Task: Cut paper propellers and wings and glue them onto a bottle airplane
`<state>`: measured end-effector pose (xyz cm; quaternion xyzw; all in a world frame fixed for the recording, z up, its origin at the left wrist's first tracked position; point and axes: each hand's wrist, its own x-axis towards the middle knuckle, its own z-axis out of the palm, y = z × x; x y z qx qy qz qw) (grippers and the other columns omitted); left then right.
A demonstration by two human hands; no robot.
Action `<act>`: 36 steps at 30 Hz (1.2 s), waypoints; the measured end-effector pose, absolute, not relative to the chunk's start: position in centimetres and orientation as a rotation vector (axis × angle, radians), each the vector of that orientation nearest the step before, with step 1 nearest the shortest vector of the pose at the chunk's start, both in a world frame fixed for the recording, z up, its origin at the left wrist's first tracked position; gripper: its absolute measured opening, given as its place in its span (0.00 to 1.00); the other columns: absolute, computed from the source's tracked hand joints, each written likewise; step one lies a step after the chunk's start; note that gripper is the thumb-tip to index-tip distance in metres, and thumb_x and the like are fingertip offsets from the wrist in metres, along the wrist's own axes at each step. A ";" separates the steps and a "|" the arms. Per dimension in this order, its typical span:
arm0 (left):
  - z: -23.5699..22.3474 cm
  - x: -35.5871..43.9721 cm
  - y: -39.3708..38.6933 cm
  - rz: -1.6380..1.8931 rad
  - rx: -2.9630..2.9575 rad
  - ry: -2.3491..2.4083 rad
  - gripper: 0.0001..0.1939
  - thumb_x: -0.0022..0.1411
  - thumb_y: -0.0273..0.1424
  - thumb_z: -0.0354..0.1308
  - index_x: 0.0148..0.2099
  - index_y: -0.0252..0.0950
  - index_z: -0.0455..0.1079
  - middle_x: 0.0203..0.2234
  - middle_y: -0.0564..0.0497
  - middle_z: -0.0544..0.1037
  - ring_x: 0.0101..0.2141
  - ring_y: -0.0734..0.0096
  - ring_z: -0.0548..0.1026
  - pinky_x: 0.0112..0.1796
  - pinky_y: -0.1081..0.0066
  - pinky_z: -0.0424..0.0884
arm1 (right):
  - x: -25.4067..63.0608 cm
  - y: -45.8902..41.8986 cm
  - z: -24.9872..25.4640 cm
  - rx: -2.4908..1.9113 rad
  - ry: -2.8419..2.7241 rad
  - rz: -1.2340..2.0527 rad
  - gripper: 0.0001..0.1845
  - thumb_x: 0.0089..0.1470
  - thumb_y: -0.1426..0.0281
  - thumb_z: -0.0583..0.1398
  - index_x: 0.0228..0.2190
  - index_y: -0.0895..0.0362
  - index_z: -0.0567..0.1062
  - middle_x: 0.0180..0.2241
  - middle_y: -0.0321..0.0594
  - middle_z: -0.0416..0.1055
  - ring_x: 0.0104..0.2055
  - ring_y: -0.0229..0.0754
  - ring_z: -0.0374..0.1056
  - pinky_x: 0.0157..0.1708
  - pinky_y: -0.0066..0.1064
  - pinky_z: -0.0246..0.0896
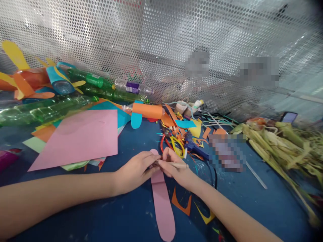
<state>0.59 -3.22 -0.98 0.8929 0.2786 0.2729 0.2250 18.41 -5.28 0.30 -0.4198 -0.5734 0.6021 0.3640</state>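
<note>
A long pink paper strip (163, 205) with rounded ends lies on the blue table, a fold line across it. Near its far end, my left hand (136, 171) is closed over the strip, its fingertips meeting those of my right hand (176, 168). My right hand grips a slim beige pen (180, 165), whose back end sticks out to the right. The pen's tip is hidden by the fingers. Just beyond my hands lie scissors with yellow handles (178, 144), red handles (163, 143) and a blue glue gun (195, 148).
Pink paper (88, 137) tops a stack of coloured sheets at left. Behind are green plastic bottles (50, 109) and an orange-wrapped bottle (148, 110). Paper scraps (183, 203) lie near my right forearm. Dry corn husks (280, 144) sit at right, before a perforated metal screen (101, 33).
</note>
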 end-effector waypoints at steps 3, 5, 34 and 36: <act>-1.6 0.7 -3.4 0.737 2.550 0.768 0.11 0.65 0.30 0.45 0.47 0.34 0.64 0.38 0.44 0.72 0.40 0.64 0.71 0.42 0.63 0.69 | 18.2 -5.4 0.3 -1.119 -1.487 1.465 0.16 0.51 0.63 0.59 0.24 0.54 0.56 0.15 0.23 0.52 0.16 0.28 0.46 0.16 0.22 0.39; -2.0 0.8 -3.4 0.696 2.628 0.789 0.12 0.66 0.31 0.42 0.41 0.32 0.65 0.34 0.44 0.73 0.37 0.62 0.71 0.40 0.61 0.69 | 18.1 -5.3 0.1 -1.088 -1.460 1.464 0.17 0.49 0.62 0.60 0.23 0.55 0.57 0.15 0.23 0.53 0.15 0.28 0.46 0.15 0.22 0.39; -0.3 0.2 -4.2 0.664 2.661 0.892 0.12 0.63 0.34 0.46 0.37 0.35 0.69 0.29 0.49 0.73 0.30 0.68 0.73 0.33 0.69 0.69 | 18.7 -4.7 -1.0 -1.057 -0.986 1.274 0.10 0.56 0.67 0.51 0.23 0.54 0.58 0.11 0.24 0.50 0.14 0.31 0.42 0.15 0.24 0.37; -0.4 0.3 -4.9 0.584 2.766 0.785 0.13 0.62 0.34 0.46 0.37 0.34 0.70 0.37 0.45 0.73 0.32 0.67 0.73 0.34 0.68 0.71 | 18.5 -4.8 -0.7 -1.136 -1.101 1.208 0.10 0.55 0.66 0.55 0.25 0.54 0.59 0.15 0.26 0.56 0.17 0.31 0.48 0.17 0.24 0.43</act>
